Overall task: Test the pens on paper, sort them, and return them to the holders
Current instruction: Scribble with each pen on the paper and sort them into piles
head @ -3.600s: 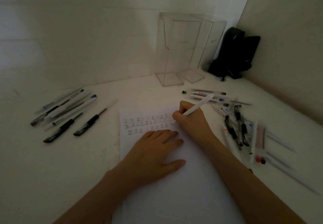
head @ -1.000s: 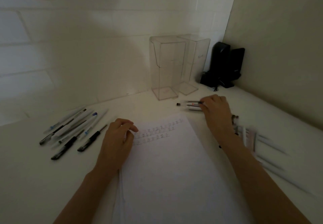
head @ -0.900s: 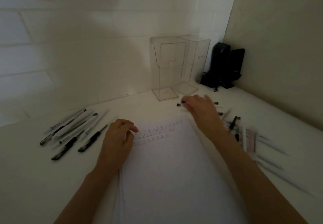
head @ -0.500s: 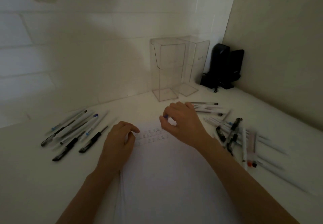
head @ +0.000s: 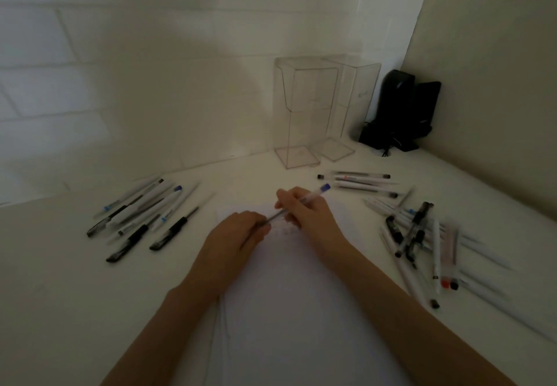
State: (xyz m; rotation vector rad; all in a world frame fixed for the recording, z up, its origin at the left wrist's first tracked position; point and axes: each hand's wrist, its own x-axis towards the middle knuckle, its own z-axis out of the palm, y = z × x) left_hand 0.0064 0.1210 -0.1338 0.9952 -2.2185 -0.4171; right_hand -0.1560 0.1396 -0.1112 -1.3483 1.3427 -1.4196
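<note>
A clear pen with a blue end [head: 313,194] lies slantwise between my two hands above the white paper [head: 298,304]. My right hand [head: 307,214] grips its upper part; my left hand [head: 238,235] pinches its lower, dark end. Faint rows of test marks show on the paper just under the hands. Several pens [head: 141,217] lie in a group on the left of the table. A bigger loose pile of pens [head: 419,235] lies on the right. Two clear, empty holders [head: 304,114] stand at the back by the wall.
A black device with a cable [head: 398,111] stands in the back right corner. A few more pens [head: 358,183] lie in front of the holders. White walls close the table at the back and on the right.
My right hand put down the white pen, took a blue-ended pen from the right side and brought it over the paper. My left hand has risen from the paper and now pinches its lower end.
</note>
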